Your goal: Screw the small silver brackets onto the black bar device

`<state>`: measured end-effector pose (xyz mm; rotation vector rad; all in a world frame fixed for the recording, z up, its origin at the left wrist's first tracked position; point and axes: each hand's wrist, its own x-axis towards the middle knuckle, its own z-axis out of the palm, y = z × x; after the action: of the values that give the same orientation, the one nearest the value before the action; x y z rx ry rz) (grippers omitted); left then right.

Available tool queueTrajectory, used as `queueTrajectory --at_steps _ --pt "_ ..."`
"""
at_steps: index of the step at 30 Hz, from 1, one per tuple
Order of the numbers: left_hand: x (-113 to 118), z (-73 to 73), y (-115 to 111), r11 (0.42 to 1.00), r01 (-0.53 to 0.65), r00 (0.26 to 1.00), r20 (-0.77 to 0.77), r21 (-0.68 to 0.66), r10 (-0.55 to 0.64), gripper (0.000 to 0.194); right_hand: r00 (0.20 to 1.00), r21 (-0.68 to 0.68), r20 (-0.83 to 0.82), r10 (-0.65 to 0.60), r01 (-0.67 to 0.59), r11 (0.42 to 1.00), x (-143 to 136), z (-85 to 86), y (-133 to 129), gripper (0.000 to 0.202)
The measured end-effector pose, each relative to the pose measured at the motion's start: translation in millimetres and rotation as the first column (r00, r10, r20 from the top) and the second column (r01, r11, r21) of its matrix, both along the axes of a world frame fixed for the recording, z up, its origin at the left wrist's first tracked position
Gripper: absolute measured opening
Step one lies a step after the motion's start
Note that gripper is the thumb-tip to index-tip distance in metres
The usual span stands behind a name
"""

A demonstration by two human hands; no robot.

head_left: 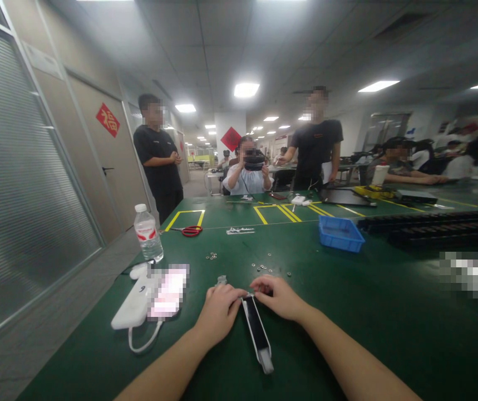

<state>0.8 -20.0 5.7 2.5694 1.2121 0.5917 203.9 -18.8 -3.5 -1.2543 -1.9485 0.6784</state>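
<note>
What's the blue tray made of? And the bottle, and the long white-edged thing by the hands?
Blue tray: probably hard plastic, with a slight shine and even colour.
Bottle: likely thin clear plastic, because its sides are see-through.
Long white-edged thing: its edges look like smooth plastic, perhaps painted metal; its dark middle could be plastic or glass.

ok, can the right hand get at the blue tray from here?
Probably yes, with a forward stretch: the blue tray sits ahead and to the right of the right hand, and nothing tall shows between. That hand is at the far end of the white-edged black strip.
</note>
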Motion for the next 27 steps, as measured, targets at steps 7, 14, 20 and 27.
queueTrajectory --at_steps 7,14,20,27 --pt "0.1 0.4 -0.2 1.000 -0.003 1.000 -0.002 0.013 0.003 0.027 0.998 0.015 0.064 0.011 -0.012 1.000 0.3 2.6 -0.4 0.011" --pt "0.0 -0.9 0.2 1.000 -0.004 1.000 -0.016 0.018 0.004 0.027 0.995 0.012 0.069 0.076 -0.077 0.997 3.5 2.0 -0.4 0.009" --pt "-0.6 0.5 -1.2 1.000 0.005 1.000 0.020 0.005 -0.005 0.027 0.996 0.015 0.071 0.056 -0.057 0.998 5.1 -2.1 2.8 0.009" --pt "-0.8 1.3 -1.0 0.999 -0.040 0.999 0.030 0.021 0.040 0.030 0.996 0.008 0.068 0.054 -0.055 0.998 5.6 -1.4 1.4 0.009"
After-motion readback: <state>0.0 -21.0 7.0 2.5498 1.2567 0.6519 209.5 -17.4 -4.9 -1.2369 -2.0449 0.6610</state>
